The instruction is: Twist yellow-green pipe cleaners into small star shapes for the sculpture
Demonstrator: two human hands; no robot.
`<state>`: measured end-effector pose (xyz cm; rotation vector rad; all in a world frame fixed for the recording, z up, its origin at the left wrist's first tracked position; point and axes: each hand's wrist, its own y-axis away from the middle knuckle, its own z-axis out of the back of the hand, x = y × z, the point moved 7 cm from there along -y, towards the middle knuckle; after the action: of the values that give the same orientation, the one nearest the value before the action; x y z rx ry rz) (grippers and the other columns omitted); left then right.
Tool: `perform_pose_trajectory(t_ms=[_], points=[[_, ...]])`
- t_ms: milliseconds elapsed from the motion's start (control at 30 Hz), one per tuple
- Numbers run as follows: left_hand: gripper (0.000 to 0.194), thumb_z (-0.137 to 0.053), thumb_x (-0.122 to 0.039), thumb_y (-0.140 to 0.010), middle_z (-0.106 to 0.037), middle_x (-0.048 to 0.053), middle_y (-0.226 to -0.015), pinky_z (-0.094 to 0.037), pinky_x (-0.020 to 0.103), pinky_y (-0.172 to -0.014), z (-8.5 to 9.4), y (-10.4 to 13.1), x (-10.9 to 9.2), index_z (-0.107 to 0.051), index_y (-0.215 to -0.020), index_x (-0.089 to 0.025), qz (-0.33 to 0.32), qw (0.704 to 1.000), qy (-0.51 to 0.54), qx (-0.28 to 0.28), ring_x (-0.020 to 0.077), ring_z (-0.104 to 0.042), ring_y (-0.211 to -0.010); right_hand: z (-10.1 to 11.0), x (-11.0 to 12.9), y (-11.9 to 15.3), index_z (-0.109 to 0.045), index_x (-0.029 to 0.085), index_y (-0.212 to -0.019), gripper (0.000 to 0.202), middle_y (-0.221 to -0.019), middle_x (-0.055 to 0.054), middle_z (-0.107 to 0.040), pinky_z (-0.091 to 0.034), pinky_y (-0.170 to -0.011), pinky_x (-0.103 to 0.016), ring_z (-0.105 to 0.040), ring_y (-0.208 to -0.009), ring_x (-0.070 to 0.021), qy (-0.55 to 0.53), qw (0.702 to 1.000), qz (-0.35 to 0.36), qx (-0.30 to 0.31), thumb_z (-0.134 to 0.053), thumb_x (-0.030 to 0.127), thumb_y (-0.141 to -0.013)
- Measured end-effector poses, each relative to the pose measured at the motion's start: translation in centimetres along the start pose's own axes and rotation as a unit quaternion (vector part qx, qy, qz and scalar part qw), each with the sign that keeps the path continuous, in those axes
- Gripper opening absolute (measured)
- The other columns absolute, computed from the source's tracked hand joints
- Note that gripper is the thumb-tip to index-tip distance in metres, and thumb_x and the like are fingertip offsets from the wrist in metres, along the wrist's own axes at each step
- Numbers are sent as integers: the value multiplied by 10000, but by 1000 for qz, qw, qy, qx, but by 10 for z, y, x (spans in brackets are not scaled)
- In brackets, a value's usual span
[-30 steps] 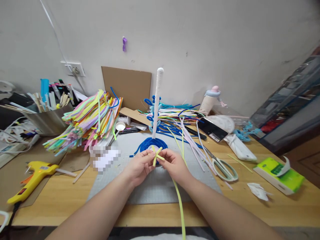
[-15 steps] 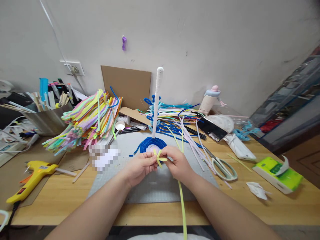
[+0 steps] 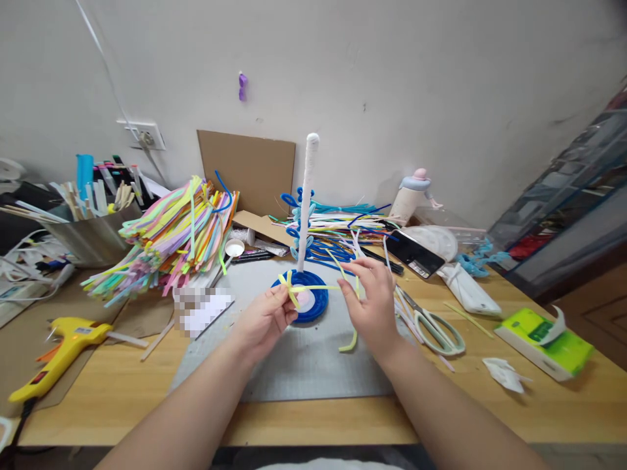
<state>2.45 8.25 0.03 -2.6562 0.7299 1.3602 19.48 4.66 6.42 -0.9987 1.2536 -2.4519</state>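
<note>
Pinching a yellow star-like piece [image 3: 289, 286] between thumb and fingertips, the left hand [image 3: 267, 320] holds it above the mat, over the left part of a blue coiled base [image 3: 321, 303]. The grip sits near the crossing of the short arms, probably so that the middle stays firm while the tips remain free.

Toward three o'clock from that crossing, a yellow strand [image 3: 316, 288] runs almost straight to the right hand [image 3: 375, 307]. There, thumb and forefinger look parted at the tips; whether other fingers clasp the strand I cannot tell. The hands stand well apart, which seems to keep this length from tangling.

Taking the base as the dial's centre, a white post [image 3: 307, 202] rises at twelve o'clock, the broad coil presumably steadying its height. The mixed fuzzy bundle [image 3: 179, 241] lies toward ten, and scissors [image 3: 419, 314] rest between three and four, apparently within easy reach. A yellow glue gun [image 3: 73, 339] lies between eight and nine on cardboard, which likely shields the wood.
</note>
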Motion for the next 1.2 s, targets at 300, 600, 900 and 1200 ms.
perform_pose_trajectory(t_ms=[300, 600, 900, 1200], points=[[185, -707, -308, -687, -602, 17, -751, -401, 248, -699, -13, 6, 9, -625, -757, -158, -76, 996, -55, -4, 127, -526, -711, -30, 29, 41, -653, 229, -870, 95, -867, -48, -656, -458, -782, -338, -593, -850, -197, -237, 964, -93, 80, -605, 191, -798], [108, -655, -247, -743, -523, -2, -733, -365, 239, -715, -27, 18, 5, -581, -703, -178, -159, 981, -98, 56, 122, -478, -733, -11, 39, 45, -639, 250, -821, 137, -780, -22, -647, -432, -745, -354, -585, -761, -187, -220, 973, -72, 12, -609, 122, -781], [135, -683, -263, -714, -540, 15, -716, -378, 260, -693, -35, 26, -3, -592, -691, -166, -166, 968, -155, 108, 134, -491, -705, 4, 60, 44, -619, 268, -926, 246, -815, -11, -657, -351, -859, -436, -592, -793, -191, -132, 988, 76, 11, -602, 82, -766], [137, -664, -226, -732, -520, -6, -714, -360, 235, -696, -24, 16, 9, -547, -702, -161, -90, 986, -114, 88, 109, -469, -703, -18, 37, 40, -616, 241, -847, 151, -802, -9, -635, -429, -755, -348, -586, -769, -162, -254, 966, -28, 49, -628, 110, -773]])
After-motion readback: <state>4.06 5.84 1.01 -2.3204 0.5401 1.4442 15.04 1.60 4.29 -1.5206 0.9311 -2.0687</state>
